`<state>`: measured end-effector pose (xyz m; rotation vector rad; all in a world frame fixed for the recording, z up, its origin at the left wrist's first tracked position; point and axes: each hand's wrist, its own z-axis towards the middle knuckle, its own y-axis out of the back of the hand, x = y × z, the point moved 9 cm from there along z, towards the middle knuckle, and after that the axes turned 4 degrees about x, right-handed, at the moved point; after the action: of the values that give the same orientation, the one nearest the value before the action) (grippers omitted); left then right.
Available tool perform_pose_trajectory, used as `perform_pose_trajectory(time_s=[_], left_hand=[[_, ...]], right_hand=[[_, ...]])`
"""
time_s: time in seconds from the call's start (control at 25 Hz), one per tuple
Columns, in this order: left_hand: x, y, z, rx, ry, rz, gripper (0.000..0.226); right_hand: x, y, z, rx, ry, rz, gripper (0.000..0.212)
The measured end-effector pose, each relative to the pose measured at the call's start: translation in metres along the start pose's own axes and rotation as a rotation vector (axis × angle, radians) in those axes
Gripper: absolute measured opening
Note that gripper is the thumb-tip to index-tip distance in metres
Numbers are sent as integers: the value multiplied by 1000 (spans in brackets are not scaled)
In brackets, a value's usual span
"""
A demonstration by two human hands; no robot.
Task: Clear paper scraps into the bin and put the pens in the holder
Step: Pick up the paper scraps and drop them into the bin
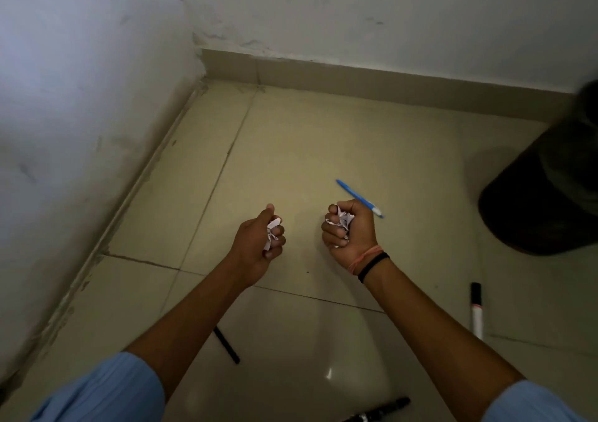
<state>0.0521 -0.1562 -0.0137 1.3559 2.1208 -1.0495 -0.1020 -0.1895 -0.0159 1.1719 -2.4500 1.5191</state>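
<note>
Left hand (259, 243): I see a fist closed on crumpled paper scraps (272, 232).
Right hand (348, 227): fist gripping a paper wad (343, 220).
Blue pen (359, 198): on floor tiles (323, 137), just beyond right hand.

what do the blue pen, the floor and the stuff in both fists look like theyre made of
Blue pen: likely smooth plastic, evenly coloured with a white end. Floor: glazed ceramic-looking tile, with grout lines and a bright glare spot. Scraps in the left hand and right hand: crumpled white paper, matte, with sharp creases showing between the fingers.
</note>
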Motion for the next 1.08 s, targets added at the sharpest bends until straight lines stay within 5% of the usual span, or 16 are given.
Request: perform_pose_trajectory(time_s=[0.32, 0.64, 0.76, 1.0, 1.08], left_hand=[[48, -161, -19, 329, 226, -130, 46], [5, -359, -54, 600, 195, -188, 44], [-26, -444, -61, 663, 109, -44, 37], [-45, -525, -64, 478, 82, 290, 26], [-40, -534, -76, 512, 160, 312, 51]], right_hand=[[94, 45, -113, 36, 199, 65, 35], [262, 35, -240, -1, 588, 44, 38], [334, 35, -271, -140, 731, 35, 32], [408, 64, -273, -557, 700, 3, 36], [408, 65, -276, -625, 604, -92, 40]])
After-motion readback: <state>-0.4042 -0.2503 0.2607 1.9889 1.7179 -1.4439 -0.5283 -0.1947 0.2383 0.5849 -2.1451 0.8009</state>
